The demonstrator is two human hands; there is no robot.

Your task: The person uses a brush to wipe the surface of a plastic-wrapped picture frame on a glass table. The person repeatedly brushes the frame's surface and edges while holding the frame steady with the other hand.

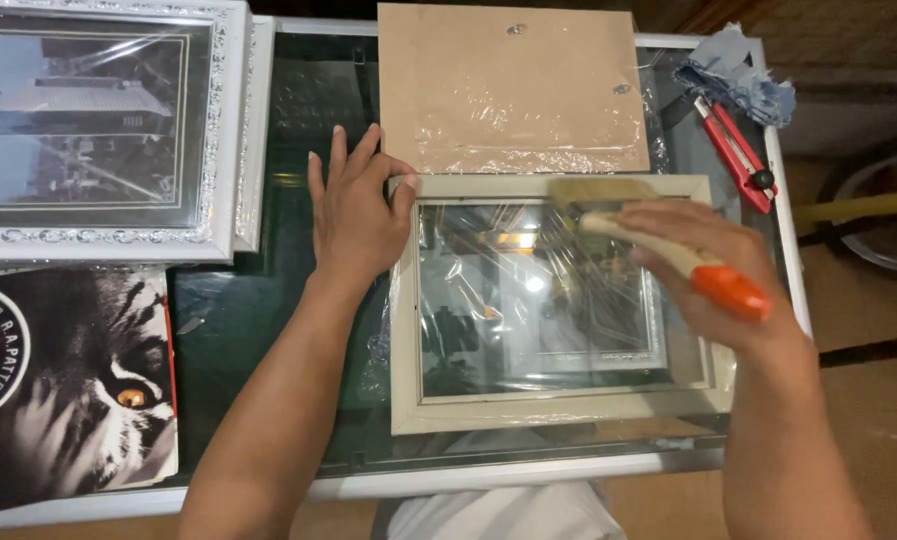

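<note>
Lying on a dark glass table (pixel 258 310), a cream frame (pixel 558 410).

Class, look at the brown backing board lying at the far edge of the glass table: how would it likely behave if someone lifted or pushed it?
The backing board looks thin and flat, so probably light and fairly stiff, though it might flex. Loose plastic film covers its near part, so it may slide easily on the glass table. Lying flat, it seems unlikely to tip or roll.
</note>
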